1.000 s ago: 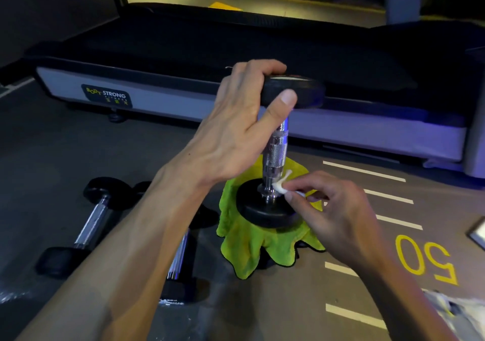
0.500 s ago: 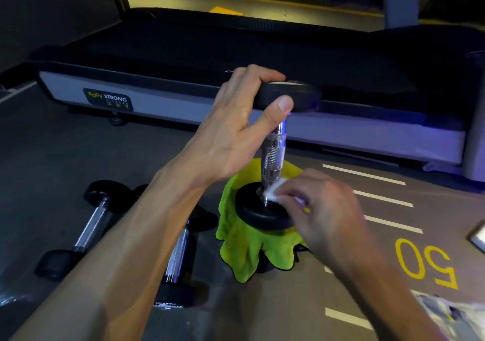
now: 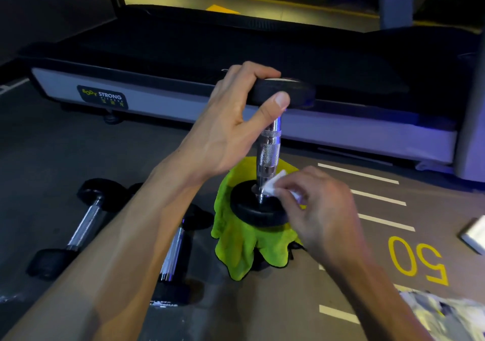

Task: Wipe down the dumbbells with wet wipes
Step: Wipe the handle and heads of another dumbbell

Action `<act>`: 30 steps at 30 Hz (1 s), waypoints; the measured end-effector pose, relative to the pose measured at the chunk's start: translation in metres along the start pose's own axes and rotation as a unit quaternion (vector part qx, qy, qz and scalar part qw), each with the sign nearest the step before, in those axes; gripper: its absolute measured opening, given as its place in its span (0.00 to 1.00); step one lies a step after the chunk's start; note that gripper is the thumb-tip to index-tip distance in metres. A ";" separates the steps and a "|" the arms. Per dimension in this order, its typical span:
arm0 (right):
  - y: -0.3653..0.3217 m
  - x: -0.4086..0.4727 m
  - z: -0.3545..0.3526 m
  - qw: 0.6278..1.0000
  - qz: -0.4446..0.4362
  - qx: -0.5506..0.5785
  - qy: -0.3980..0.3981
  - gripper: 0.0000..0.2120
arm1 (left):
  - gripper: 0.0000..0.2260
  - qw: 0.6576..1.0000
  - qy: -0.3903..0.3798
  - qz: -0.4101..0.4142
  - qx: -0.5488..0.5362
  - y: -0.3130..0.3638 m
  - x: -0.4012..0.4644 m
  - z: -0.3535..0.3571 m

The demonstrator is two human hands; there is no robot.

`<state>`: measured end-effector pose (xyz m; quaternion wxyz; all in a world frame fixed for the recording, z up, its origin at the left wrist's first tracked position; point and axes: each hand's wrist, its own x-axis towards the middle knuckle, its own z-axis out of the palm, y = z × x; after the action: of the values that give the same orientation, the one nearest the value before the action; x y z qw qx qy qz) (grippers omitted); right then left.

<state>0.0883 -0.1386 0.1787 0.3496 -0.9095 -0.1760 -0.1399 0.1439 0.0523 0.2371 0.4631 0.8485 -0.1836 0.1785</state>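
A dumbbell (image 3: pixel 269 149) with a chrome knurled handle and black round ends stands upright on a lime-green cloth (image 3: pixel 240 246) on the floor. My left hand (image 3: pixel 236 122) grips its top black end, thumb on the front edge. My right hand (image 3: pixel 317 214) pinches a small white wet wipe (image 3: pixel 273 187) against the bottom of the chrome handle, just above the lower black end. Two more dumbbells (image 3: pixel 84 225) (image 3: pixel 173 254) lie flat on the floor to the left, the nearer one partly hidden by my left forearm.
A treadmill (image 3: pixel 236 99) with a grey side rail runs across the back. White stripes and a yellow "50" (image 3: pixel 417 262) mark the floor at right. A crinkled plastic packet (image 3: pixel 446 314) lies at the bottom right, and a flat white object (image 3: pixel 475 235) sits at the right edge.
My right hand has shifted the wipe round the base of the chrome handle, from its right side towards the front. My left hand keeps its hold on the top end.
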 end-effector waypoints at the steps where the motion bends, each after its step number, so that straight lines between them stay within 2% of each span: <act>1: 0.006 -0.001 -0.006 0.999 0.017 0.016 0.029 0.04 | 0.17 1.000 0.001 -0.001 -0.002 0.000 0.001 0.000; 3: 0.011 0.002 -0.015 0.995 0.032 0.049 0.077 0.04 | 0.17 1.000 0.002 -0.002 -0.006 0.000 0.002 0.001; 4: 0.010 0.004 -0.015 0.996 0.023 0.059 0.070 0.04 | 0.17 1.000 0.003 -0.004 -0.007 -0.001 0.002 0.001; 8: -0.001 0.004 -0.007 0.995 -0.047 0.064 -0.055 0.08 | 0.19 1.000 0.003 -0.003 -0.004 -0.003 0.004 0.002; 11: -0.003 0.015 -0.009 0.994 -0.014 0.034 -0.107 0.06 | 0.19 1.000 -0.002 -0.014 -0.012 -0.003 0.006 0.002; 14: -0.008 0.019 0.003 0.997 0.000 -0.010 -0.080 0.06 | 0.18 0.999 -0.002 -0.027 -0.032 -0.002 0.007 0.002; 19: -0.012 0.022 0.018 0.992 -0.107 -0.059 0.040 0.06 | 0.14 0.998 0.004 -0.044 -0.050 -0.002 0.008 0.001; 22: -0.016 0.040 0.014 0.982 -0.124 -0.061 0.127 0.07 | 0.14 0.997 0.002 -0.045 -0.057 0.000 0.008 0.002; 24: -0.013 0.037 0.012 0.982 -0.132 -0.060 0.120 0.07 | 0.13 0.997 0.000 -0.046 -0.060 0.000 0.008 0.002; 28: -0.001 0.011 0.011 0.988 -0.135 -0.069 -0.006 0.08 | 0.13 0.997 -0.002 -0.047 -0.062 -0.002 0.009 0.000; 30: -0.003 0.018 0.010 0.988 -0.138 -0.075 0.001 0.06 | 0.13 0.996 -0.003 -0.046 -0.071 -0.001 0.009 0.001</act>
<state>0.1048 -0.1251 0.1803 0.2580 -0.8999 -0.2884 -0.2009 0.1523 0.0510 0.2400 0.5291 0.8216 -0.1581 0.1416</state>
